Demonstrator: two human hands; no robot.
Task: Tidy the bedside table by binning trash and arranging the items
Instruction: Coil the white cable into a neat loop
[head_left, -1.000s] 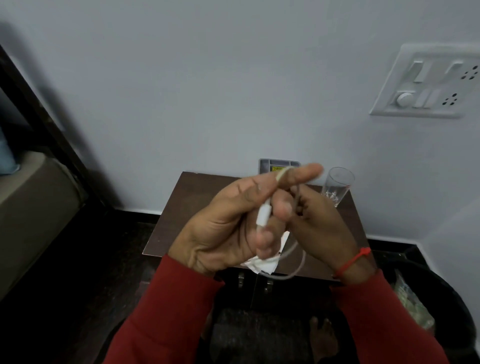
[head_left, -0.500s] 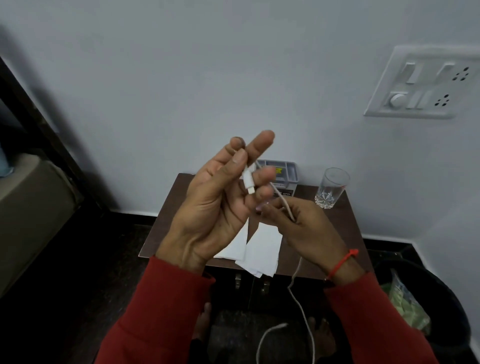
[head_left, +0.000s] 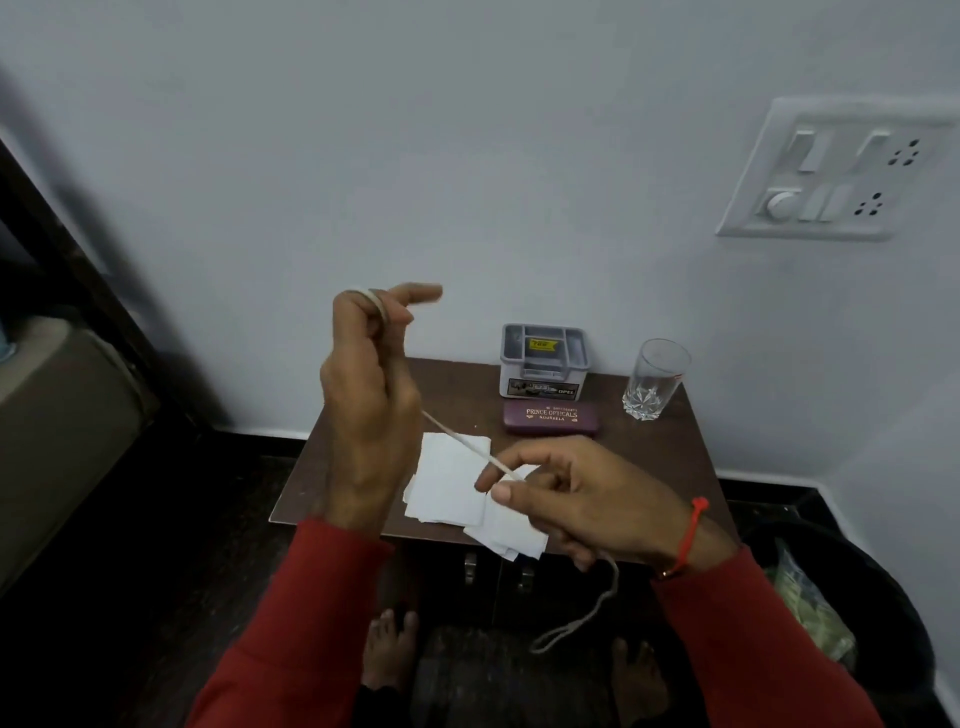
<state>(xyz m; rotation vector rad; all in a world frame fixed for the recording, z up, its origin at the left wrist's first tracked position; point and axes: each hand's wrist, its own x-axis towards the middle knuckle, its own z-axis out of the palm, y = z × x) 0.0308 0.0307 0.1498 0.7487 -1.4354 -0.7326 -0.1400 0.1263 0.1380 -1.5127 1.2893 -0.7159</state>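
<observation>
A white cable (head_left: 457, 439) runs taut between both hands above the brown bedside table (head_left: 670, 457). My left hand (head_left: 366, 410) is raised with the cable looped over its fingers. My right hand (head_left: 576, 499) pinches the cable lower down, and the loose end (head_left: 576, 621) dangles below it toward the floor. White papers (head_left: 449, 486) lie at the table's front edge. A grey organiser box (head_left: 543, 361), a maroon spectacle case (head_left: 551, 417) and a clear glass (head_left: 655, 378) stand at the back.
A black bin (head_left: 878, 613) with green wrappers inside stands on the floor at the right. A switchboard (head_left: 831, 171) is on the wall. A bed frame (head_left: 67, 291) runs along the left. My bare feet are below the table's front.
The hands have moved apart: the left turned and lifted to the left, the right dropped lower right, pulling the cable straight. The white plug end is no longer visible.
</observation>
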